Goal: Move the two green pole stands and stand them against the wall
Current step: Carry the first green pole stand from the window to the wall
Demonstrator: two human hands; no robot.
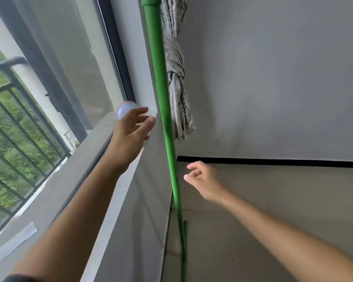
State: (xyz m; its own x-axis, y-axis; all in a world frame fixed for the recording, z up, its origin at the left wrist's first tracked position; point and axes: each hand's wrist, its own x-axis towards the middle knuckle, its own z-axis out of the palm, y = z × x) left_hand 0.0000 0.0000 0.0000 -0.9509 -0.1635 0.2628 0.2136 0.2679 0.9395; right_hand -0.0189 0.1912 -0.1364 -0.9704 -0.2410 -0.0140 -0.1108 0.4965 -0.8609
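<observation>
Standing upright in the corner at twelve o'clock: a green pole (163,110), leaning close beside the wall (273,78), top end cut off by the upper edge of the frame, foot blurring into the floor (253,200) near six o'clock and hard to make out. Showing only as a short stub just beside that foot, at about six o'clock: a second green pole (185,241), most of its length hidden or out of frame; impossible to tell how it is resting.

Hanging behind the first pole at one o'clock: a knotted curtain (176,78) with a thin line pattern, upper part cut off, left edge hidden by the pole.

Reaching in from seven o'clock: the left hand (132,131), fingers loosely spread and half open, gripping nothing, sitting apart from the pole on its nine o'clock side. Peeking out behind those fingers: a round pale lamp (125,109) with a reddish rim, mostly covered by the hand and blurred; what it is fixed to cannot be told.

Reaching in from four o'clock: the right hand (202,180), fingers curled inward but not closed, holding nothing, hovering just beside the pole on its three o'clock side without touching.

Filling the nine o'clock side: a window (73,68) and a dark railing (12,110) outside, both smeared by motion.

No readable writing, labels or brands showing anywhere.
</observation>
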